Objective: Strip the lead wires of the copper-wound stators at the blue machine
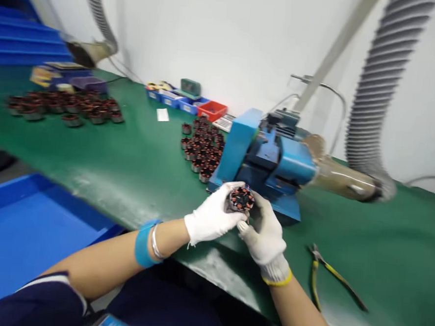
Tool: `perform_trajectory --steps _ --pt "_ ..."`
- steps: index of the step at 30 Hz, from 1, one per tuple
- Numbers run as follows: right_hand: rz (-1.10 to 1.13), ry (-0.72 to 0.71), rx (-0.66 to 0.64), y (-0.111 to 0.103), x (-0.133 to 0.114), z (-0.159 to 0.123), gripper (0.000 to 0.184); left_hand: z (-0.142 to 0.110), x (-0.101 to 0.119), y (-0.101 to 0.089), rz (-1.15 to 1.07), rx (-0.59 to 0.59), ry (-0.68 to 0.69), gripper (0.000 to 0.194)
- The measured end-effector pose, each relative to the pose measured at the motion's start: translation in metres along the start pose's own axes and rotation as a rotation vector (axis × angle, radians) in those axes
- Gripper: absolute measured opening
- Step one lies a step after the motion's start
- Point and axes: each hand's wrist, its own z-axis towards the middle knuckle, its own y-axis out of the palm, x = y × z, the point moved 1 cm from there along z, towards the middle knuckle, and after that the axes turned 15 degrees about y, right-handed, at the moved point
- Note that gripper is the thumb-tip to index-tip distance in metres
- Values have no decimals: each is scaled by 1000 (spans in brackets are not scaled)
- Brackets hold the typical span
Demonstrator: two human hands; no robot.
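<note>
A motor stator (pixel 242 198) with copper windings is held up in front of the blue machine (pixel 262 161), its wound face turned toward me. My left hand (pixel 216 214), in a white glove, wraps round its left side with the thumb along the top. My right hand (pixel 265 230), also gloved, has its fingers bent against the stator's right and lower edge. Some fingertips of both hands are hidden behind the part. Just left of the machine stands a cluster of similar stators (pixel 201 147) on the green table (pixel 147 163).
Yellow-handled cutting pliers (pixel 318 260) lie opened on the right. Another pile of stators (pixel 62 105) sits far left. Small blue bins (pixel 170 99) and a red bin (pixel 212 110) line the wall. A grey hose (pixel 376 94) hangs behind the machine; a blue tray (pixel 43 241) is at lower left.
</note>
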Motion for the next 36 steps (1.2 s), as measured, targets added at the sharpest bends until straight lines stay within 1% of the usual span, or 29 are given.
perform_trajectory --steps 1,3,6,9,11,13,15,17,18,20,22,24,30,33,36 --pt "64 13 15 -1 -1 2 69 5 -2 7 -25 0 4 60" --pt "176 31 57 -4 -4 4 71 15 -5 17 -6 -9 23 57" --pt "241 20 137 -9 -7 5 72 26 -10 25 126 9 43 63" --pt "257 40 214 -11 -8 8 62 32 -14 29 281 54 100 77" --pt "320 113 215 -11 -7 13 53 34 -16 31 338 34 141 77" --pt "429 194 194 -12 -6 17 49 34 -16 32 292 -4 117 70" --pt "524 240 210 -12 -6 20 47 33 -16 34 174 -24 69 66" --pt "553 240 267 -14 -8 22 44 33 -17 35 108 2 66 64" --pt "549 231 294 -15 -9 21 44 33 -18 36 120 29 82 62" --pt "510 226 321 -17 -12 21 50 35 -21 38 219 77 109 61" --pt "453 254 321 -19 -15 21 58 39 -22 42 346 77 101 62" --pt "398 281 319 -23 -18 24 60 44 -21 45 458 60 100 61" --pt "381 285 442 -35 -21 35 48 65 -13 56 778 42 243 43" --pt "437 306 454 -40 -22 38 44 70 -14 63 893 32 302 36" --pt "476 297 446 -44 -22 38 40 71 -14 68 934 9 318 34"
